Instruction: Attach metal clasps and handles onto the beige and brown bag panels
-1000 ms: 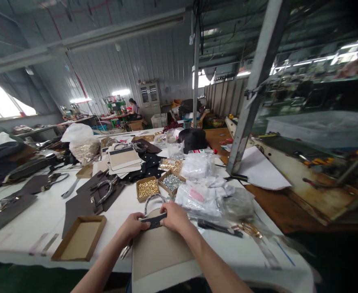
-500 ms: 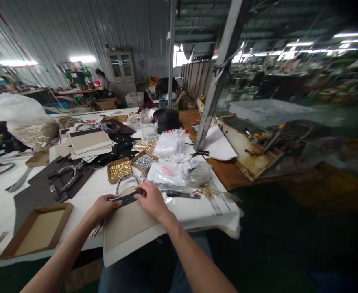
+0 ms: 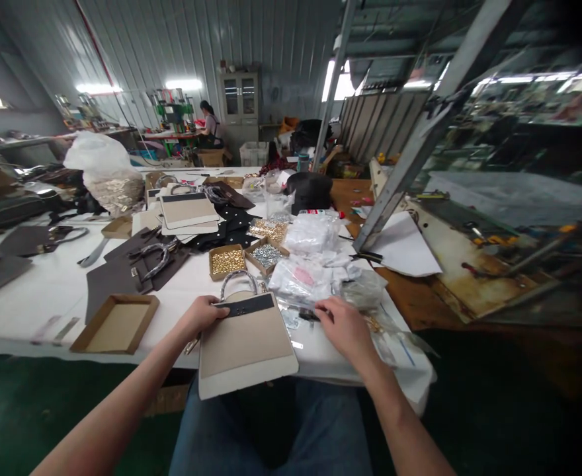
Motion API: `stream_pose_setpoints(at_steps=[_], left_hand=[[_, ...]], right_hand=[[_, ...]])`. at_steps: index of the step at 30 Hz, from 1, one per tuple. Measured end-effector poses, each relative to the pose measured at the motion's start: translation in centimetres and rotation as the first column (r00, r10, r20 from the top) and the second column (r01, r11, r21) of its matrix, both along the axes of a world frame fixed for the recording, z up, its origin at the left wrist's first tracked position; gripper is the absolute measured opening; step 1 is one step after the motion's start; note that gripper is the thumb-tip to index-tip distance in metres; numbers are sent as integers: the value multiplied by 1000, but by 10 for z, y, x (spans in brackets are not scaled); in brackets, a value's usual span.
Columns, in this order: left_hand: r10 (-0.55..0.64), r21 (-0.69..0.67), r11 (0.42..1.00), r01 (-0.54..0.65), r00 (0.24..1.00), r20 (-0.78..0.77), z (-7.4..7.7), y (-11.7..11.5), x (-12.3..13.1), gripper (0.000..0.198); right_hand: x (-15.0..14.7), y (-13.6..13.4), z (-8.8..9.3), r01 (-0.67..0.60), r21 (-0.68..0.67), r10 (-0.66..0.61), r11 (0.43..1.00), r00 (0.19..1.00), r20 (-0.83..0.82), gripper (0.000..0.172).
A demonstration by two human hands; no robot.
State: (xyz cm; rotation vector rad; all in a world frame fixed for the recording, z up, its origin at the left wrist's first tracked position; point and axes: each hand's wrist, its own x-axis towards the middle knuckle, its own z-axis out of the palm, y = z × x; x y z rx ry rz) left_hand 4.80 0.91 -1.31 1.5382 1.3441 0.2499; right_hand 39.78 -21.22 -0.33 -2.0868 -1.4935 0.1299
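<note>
While the left hand (image 3: 202, 316) pinched the beige bag panel (image 3: 244, 340) at one corner to steady it, the right hand (image 3: 343, 325) touched a dark tool (image 3: 307, 316), grip unclear tbh.

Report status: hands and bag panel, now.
Left hand pinches top corner of bag panel. Right hand off panel, at dark tool, grip unclear. Plastic bags crowd behind it.

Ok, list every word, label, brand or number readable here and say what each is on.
None can be read.
Pink label in a plastic bag: too blurred.
White tube: nothing legible.
Beige bag panel at the left hand: no text shows.
</note>
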Motion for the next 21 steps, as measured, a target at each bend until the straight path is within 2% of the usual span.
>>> stream_pose_setpoints(at_steps=[3, 7, 11, 16, 19, 21], left_hand=[[7, 10, 1000, -7, 1000, 2, 1, -2, -1, 44], [25, 28, 999, -24, 999, -20, 7, -4, 0, 42], [12, 16, 1000, -12, 1000, -7, 9, -4, 0, 45], [-25, 16, 1000, 25, 1000, 4, 0, 0, -1, 47], [-42, 23, 999, 42, 999, -12, -4, 2, -1, 47], [-44, 24, 999, 44, 999, -18, -3, 2, 0, 48]], right_hand=[[-20, 5, -5, -67, -31, 67, 997, 998, 20, 21], [-28, 14, -8, -57, -39, 59, 998, 998, 29, 20], [-16, 23, 6, -20, 2, 20, 1000, 999, 36, 18], [3, 39, 28, 25, -20, -23, 1000, 997, 68, 21], [20, 56, 34, 28, 48, -36, 998, 987, 156, 33], [35, 72, 38, 110, 91, -128, 990, 965, 230, 42]])
